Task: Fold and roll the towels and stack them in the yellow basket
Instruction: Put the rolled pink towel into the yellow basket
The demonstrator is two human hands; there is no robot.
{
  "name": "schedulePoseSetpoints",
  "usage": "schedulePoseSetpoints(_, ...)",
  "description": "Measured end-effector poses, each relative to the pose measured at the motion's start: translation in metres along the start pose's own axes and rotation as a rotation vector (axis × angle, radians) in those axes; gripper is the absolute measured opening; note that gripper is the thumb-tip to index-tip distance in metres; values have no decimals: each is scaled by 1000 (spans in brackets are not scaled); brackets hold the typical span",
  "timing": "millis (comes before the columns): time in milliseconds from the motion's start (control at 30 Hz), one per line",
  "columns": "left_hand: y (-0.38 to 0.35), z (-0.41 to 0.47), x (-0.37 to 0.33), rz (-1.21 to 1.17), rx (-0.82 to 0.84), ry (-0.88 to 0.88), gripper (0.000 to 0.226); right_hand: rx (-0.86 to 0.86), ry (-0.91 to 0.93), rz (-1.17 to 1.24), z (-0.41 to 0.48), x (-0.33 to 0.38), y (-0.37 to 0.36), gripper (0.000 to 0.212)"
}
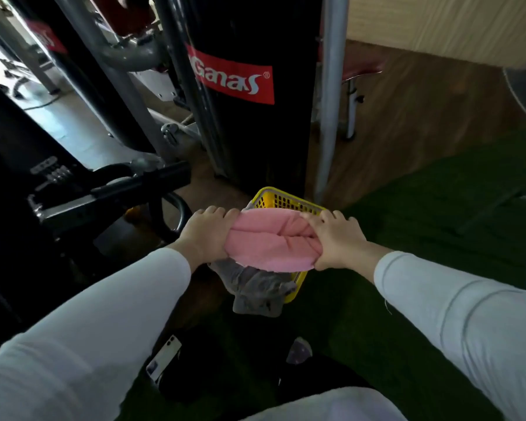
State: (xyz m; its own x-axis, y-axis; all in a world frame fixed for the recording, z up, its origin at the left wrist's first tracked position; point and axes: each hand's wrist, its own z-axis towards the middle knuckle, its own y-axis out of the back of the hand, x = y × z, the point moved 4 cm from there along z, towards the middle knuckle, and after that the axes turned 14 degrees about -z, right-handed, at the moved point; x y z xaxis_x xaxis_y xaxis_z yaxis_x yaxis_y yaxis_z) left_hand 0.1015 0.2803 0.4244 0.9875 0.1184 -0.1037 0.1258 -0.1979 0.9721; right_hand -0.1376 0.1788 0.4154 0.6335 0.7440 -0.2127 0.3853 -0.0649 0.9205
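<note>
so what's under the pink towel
The yellow basket is under the pink towel, held by the left hand and right hand. A grey towel hangs over the basket's near edge. The pink towel covers the basket's inside; its contents are hidden.
</note>
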Motion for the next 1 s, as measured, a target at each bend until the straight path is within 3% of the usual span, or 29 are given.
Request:
schedulePoseSetpoints(200,15,95,19,-5,-61,-65,86,1,-88,-12,74,-43,9,123)
schedulePoseSetpoints(333,15,148,34,-35,-36,-108,96,28,-141,-2,115,-58,5,123)
schedulePoseSetpoints(633,-5,263,79,87,-13,-264,79,92,-307,49,193,-69,-8,123)
schedulePoseSetpoints(1000,-159,385,129,32,90,-300,75,177,-391,42,322,-48,-144,114)
